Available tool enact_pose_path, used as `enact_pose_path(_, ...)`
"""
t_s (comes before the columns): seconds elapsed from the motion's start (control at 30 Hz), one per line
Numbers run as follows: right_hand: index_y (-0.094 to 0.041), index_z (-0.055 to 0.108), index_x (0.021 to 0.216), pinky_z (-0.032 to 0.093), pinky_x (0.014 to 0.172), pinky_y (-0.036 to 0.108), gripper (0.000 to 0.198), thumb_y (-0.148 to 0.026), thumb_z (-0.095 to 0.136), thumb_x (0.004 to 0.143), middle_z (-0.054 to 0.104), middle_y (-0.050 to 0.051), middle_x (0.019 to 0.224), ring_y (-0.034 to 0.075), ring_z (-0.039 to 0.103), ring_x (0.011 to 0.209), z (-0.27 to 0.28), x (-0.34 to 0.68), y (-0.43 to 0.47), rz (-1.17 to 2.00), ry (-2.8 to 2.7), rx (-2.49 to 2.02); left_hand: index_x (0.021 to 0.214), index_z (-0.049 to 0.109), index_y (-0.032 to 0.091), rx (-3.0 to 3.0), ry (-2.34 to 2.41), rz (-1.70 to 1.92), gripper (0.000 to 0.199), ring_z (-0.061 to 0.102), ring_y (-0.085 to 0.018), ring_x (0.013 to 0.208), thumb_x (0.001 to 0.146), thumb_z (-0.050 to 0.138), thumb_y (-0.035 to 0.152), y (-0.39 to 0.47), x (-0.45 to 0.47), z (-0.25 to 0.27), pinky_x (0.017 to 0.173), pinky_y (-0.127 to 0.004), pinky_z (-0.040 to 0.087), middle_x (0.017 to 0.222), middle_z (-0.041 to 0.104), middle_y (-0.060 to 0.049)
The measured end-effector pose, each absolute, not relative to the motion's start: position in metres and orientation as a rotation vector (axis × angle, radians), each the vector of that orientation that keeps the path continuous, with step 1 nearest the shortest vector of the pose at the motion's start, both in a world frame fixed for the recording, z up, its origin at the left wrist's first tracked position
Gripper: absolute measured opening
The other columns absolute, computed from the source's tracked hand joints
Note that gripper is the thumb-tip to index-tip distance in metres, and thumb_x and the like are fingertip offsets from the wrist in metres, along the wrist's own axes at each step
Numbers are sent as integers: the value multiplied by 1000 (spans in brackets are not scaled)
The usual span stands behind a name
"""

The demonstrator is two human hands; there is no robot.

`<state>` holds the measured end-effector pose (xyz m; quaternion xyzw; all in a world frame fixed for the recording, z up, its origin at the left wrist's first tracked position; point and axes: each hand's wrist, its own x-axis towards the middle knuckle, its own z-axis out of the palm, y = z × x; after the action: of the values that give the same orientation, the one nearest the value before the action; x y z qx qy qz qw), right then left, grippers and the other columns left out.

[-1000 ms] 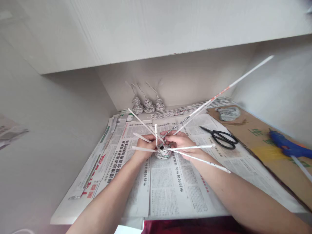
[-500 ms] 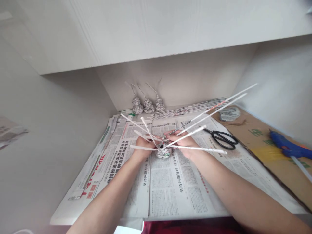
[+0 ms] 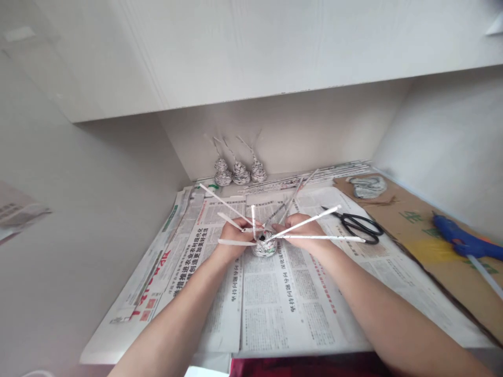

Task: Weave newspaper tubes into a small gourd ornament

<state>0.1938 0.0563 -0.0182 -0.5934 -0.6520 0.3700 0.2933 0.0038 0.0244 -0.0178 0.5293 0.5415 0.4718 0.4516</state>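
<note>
A small round piece woven from rolled newspaper stands on the newspaper sheets between my hands, with a dark hole in its top. White paper sticks fan out from it on several sides. My left hand is closed on the left side of the woven piece, its fingertips partly hidden behind the sticks. On the far right side, my right hand pinches at the base of the long paper sticks, which point away from me and are blurred. Its fingertips are partly covered.
Three gourd-shaped woven pieces stand by the back wall, left of a bundle of paper sticks. Black scissors lie to the right. A blue glue gun and a crumpled grey wad rest on cardboard.
The two long sticks have swung left, from pointing up and right to pointing more directly away. A stick on the left now stands nearly upright. My right hand has shifted slightly.
</note>
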Motion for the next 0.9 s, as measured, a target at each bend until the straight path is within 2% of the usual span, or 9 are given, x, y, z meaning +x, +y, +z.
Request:
enact_pose_path(0.07,-20,60,51,33,46,26,30,-44,72,64,60,2,51,15,53,49,-22,195,57,643,-1886,-1585,76,70,13,1298,1338,1177,17,59,-12,53,62,72,23,23,5,-16,49,-22,47,66,67,-2)
enact_pose_path(0.13,-21,67,63,39,54,28,20,-40,70,66,67,3,65,18,59,60,-24,193,59,657,-1893,-1485,76,70,13,1287,1341,1179,17,58,-12,52,63,72,24,23,5,-16,50,-22,47,65,67,-2)
enact_pose_path(0.23,-20,71,77,46,66,29,15,-31,67,68,72,5,86,19,64,75,-21,188,61,1146,-1696,-1273,77,70,14,1291,1333,1164,19,59,-12,53,62,72,26,22,5,-15,50,-23,48,65,67,-2)
enact_pose_path(0.33,-17,70,70,49,74,30,16,-30,73,62,71,6,102,19,66,83,-14,183,59,1557,-1406,-1045,79,70,14,1305,1323,1148,20,60,-13,54,63,72,26,22,5,-13,51,-23,48,67,68,-2)
enact_pose_path(0.43,-15,70,69,50,66,30,28,-34,82,52,73,7,85,20,66,73,-15,175,54,1541,-1300,-1061,79,70,14,1341,1353,1135,21,61,-14,55,62,72,25,21,5,-12,53,-24,49,68,69,-3)
enact_pose_path(0.5,-14,70,72,50,58,30,33,-38,82,53,72,7,73,20,65,65,-21,170,53,1420,-1312,-1131,80,70,14,1374,1362,1128,21,62,-15,55,61,72,24,21,5,-13,53,-24,49,67,69,-3)
enact_pose_path(0.6,-14,70,72,47,53,28,32,-43,77,61,70,7,67,19,63,60,-32,167,54,1258,-1419,-1147,78,70,14,1408,1367,1131,18,62,-14,55,62,72,23,22,4,-14,52,-24,49,67,69,-2)
enact_pose_path(0.73,-15,69,68,46,53,27,32,-47,69,70,69,6,65,18,63,58,-36,170,55,1111,-1500,-1226,76,70,15,1399,1366,1123,16,62,-15,54,62,71,24,22,4,-14,51,-24,49,66,69,-2)
enact_pose_path(0.9,-17,71,72,47,57,27,42,-54,55,81,71,6,70,18,64,61,-24,172,50,1118,-1483,-1268,76,71,15,1379,1383,1104,16,62,-15,54,63,70,24,20,5,-9,52,-26,50,66,70,-3)
